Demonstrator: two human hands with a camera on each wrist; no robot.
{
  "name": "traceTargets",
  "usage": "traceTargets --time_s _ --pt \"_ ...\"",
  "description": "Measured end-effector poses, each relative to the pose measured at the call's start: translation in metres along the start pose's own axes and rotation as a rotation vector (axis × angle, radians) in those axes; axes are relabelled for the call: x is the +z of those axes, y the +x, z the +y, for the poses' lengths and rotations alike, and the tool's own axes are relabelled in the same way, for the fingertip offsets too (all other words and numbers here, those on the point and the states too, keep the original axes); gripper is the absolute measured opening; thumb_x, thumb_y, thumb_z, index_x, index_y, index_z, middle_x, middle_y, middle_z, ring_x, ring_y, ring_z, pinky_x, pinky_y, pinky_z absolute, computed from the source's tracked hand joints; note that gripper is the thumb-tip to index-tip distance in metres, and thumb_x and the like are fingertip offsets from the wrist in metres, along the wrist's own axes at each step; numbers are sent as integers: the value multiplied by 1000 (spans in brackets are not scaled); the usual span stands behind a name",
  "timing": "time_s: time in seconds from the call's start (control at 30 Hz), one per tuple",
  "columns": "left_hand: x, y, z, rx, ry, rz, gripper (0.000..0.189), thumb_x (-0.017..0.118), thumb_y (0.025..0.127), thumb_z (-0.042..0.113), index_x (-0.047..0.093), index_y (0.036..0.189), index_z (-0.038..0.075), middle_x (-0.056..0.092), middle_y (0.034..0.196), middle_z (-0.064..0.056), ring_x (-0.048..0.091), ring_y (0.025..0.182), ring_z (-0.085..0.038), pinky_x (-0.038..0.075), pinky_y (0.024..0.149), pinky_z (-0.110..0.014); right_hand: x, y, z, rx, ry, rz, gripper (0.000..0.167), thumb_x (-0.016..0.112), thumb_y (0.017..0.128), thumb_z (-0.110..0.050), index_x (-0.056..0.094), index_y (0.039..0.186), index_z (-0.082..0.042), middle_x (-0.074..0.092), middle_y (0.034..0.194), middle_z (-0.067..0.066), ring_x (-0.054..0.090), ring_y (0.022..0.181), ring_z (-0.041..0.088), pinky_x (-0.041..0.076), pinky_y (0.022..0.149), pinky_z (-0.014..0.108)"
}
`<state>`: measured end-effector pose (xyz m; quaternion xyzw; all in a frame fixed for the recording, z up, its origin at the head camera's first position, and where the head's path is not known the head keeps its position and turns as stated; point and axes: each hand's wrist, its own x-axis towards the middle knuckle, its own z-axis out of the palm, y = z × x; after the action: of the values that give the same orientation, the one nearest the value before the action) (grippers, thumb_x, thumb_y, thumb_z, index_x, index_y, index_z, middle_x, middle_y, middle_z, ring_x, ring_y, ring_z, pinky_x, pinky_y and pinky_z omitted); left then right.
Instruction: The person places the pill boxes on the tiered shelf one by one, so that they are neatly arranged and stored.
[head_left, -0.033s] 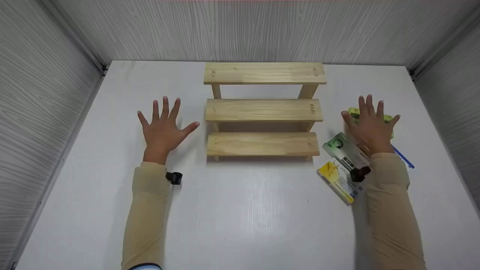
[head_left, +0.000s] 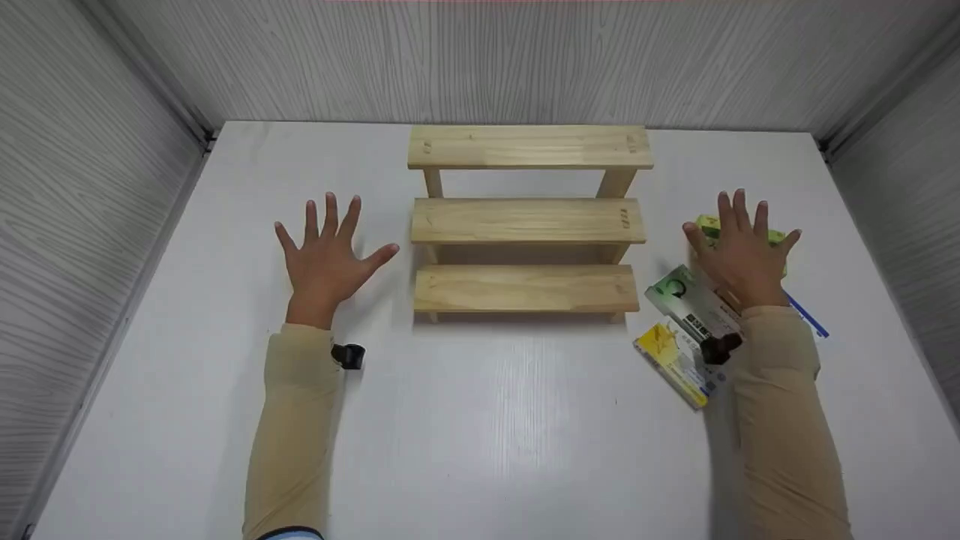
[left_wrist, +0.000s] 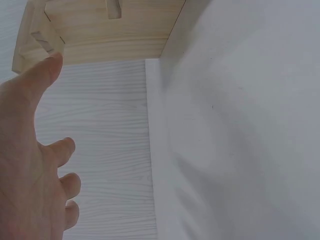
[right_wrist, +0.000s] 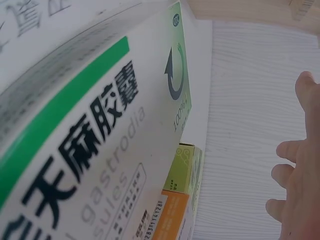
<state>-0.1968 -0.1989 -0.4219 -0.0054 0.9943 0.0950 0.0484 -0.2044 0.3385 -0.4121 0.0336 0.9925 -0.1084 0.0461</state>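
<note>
My left hand (head_left: 322,266) is spread with straight fingers to the left of a three-tier wooden step rack (head_left: 525,221), its thumb pointing toward the rack and nothing in its grasp. On the other side, my right hand (head_left: 742,259) is spread too, above a group of medicine boxes, and holds none of them. A white and green capsule box (right_wrist: 105,125) fills much of the right wrist view. Beyond it stand a yellow-green box (right_wrist: 181,167) and an orange and white box (right_wrist: 172,212). Nearest the front lies a yellow and white box (head_left: 675,360). The right hand and sleeve partly cover the group.
A blue-edged item (head_left: 810,315) sticks out right of the right wrist. The white table (head_left: 487,450) is bounded by a grey wood-grain back panel (head_left: 525,60) and side panels left and right. The rack's top tier stands close to the back panel.
</note>
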Motion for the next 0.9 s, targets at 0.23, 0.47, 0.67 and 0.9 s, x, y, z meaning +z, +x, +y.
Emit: traceTargets --time_s 0.23,0.47,0.67,0.9 --pt "0 -1 2 0 8 5 100 24 79 89 -1 156 30 -8 163 -9 -11 150 -33 -17 108 -66 -1 -1 0 8 -14 13 97 14 88 -80 -5 155 -14 -13 161 13 -15 146 42 -16 99 76" --pt "-1 -2 3 4 12 2 101 23 78 90 -2 156 30 -8 163 -9 -10 150 -33 -17 108 -67 -3 -2 4 13 -1 15 97 16 88 -80 -5 155 -13 -12 161 13 -15 146 43 -16 100 75" --pt "-3 -6 5 32 -54 26 100 26 78 89 -1 156 30 -6 163 -9 -8 150 -33 -15 108 -67 -12 0 12 -6 38 40 97 21 89 -79 -3 156 -14 -10 162 13 -12 147 42 -14 101 75" --pt "-1 -15 11 75 -163 8 99 32 80 86 0 156 29 -5 163 -8 -7 150 -33 -12 109 -67 -19 5 27 -9 60 49 100 34 87 -77 0 156 -13 -7 162 15 -9 147 43 -9 104 75"
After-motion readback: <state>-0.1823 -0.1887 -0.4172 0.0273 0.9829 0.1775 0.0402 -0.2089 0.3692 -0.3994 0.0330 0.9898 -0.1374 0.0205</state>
